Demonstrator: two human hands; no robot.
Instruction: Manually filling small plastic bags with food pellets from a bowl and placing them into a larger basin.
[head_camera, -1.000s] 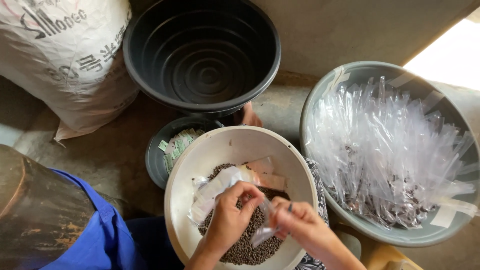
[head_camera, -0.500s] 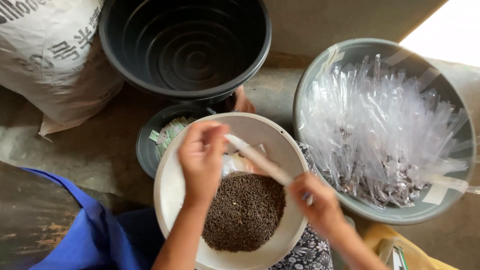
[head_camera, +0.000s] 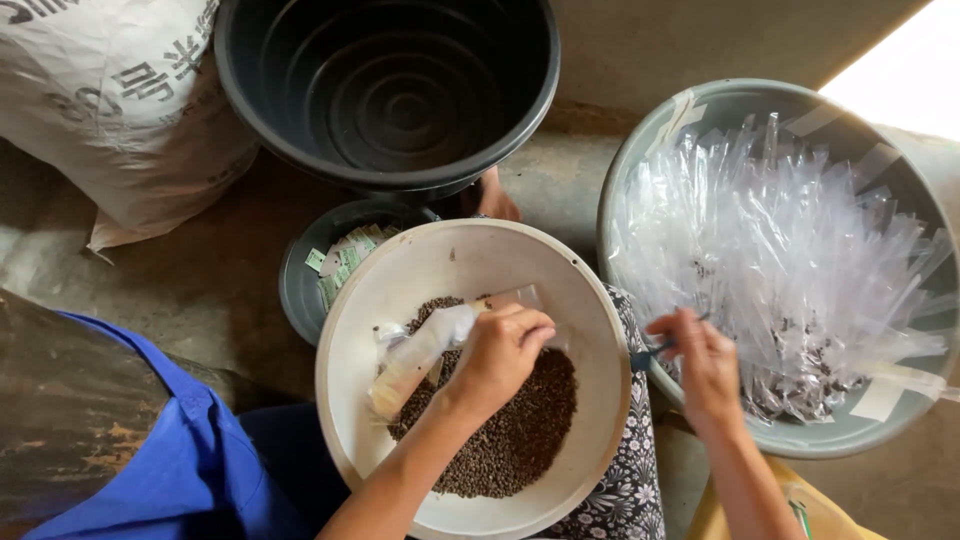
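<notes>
A white bowl (head_camera: 400, 270) on my lap holds a heap of small dark brown pellets (head_camera: 510, 430). My left hand (head_camera: 497, 352) hovers over the pellets, closed on a narrow clear plastic tube bag (head_camera: 425, 350) that slants down to the left and looks partly filled. My right hand (head_camera: 700, 360) is at the rim of a grey basin (head_camera: 640, 170) to the right, pinching a small dark tool (head_camera: 645, 353) by its end. The basin is full of clear tube bags (head_camera: 790, 250), some with dark pellets inside.
A big empty black tub (head_camera: 390, 90) stands at the top. A small dark dish (head_camera: 300, 290) with green slips of paper (head_camera: 345, 262) sits half under the white bowl. A white woven sack (head_camera: 110, 110) lies top left. Blue cloth (head_camera: 170, 450) is at lower left.
My left hand has come down onto the pellets with the tube bag. My right hand has let go of the bag and moved right to the grey basin's rim.
</notes>
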